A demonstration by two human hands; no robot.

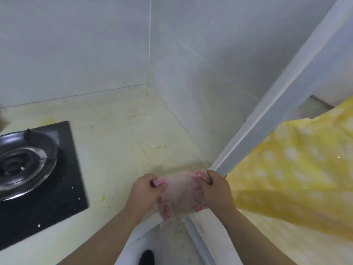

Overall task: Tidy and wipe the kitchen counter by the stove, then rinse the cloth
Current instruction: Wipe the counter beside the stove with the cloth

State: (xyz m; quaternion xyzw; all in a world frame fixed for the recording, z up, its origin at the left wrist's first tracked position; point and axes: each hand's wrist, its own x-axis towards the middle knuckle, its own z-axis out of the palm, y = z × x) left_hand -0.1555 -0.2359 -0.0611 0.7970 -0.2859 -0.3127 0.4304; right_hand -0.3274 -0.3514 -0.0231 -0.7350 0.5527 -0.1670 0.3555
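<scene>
A pale cloth with pink patterned edges (180,194) is stretched between both hands just above the front right corner of the cream counter (122,142). My left hand (145,192) pinches its left edge and my right hand (214,188) grips its right edge. The counter shows yellowish stains and small crumbs. A black glass stove (63,188) with a steel burner ring (24,161) lies at the left.
White tiled walls (191,73) enclose the counter at the back and right. A white door frame (267,119) runs diagonally at the right, with a yellow polka-dot curtain (296,178) beyond it. The floor and a dark shoe (146,257) show below the counter edge.
</scene>
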